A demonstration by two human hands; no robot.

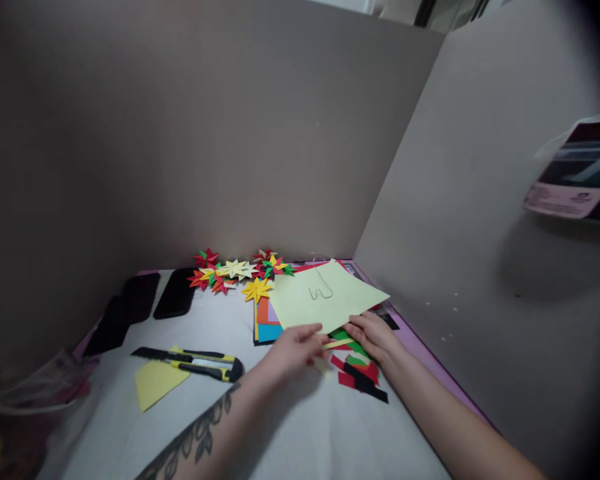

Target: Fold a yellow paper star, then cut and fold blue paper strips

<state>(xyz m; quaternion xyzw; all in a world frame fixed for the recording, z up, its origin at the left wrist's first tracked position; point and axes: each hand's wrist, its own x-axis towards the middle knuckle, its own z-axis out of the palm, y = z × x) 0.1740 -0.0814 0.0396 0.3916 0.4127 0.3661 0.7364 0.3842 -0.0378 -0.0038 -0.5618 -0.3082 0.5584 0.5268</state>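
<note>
Closest to us is our tattooed left forearm [200,437], and the fingers of our left hand [296,348] are pinching a thin yellow strip [339,343] just below the pale sheet [305,310]. Our right hand [377,335] is at the pale sheet's lower right edge, can't tell if its fingers grip anything. Red and black scraps [364,381] sit below the pale sheet, cutter [205,370] off to its left.

Grey partition [260,133], pink-labelled package [575,170]

A white table [353,437] is carrying folded stars [237,269], yellow paper [159,385], a cutter [203,369], coloured sheets [269,332], paper scraps [364,380] — and, perhaps, dark phones [174,295].
</note>
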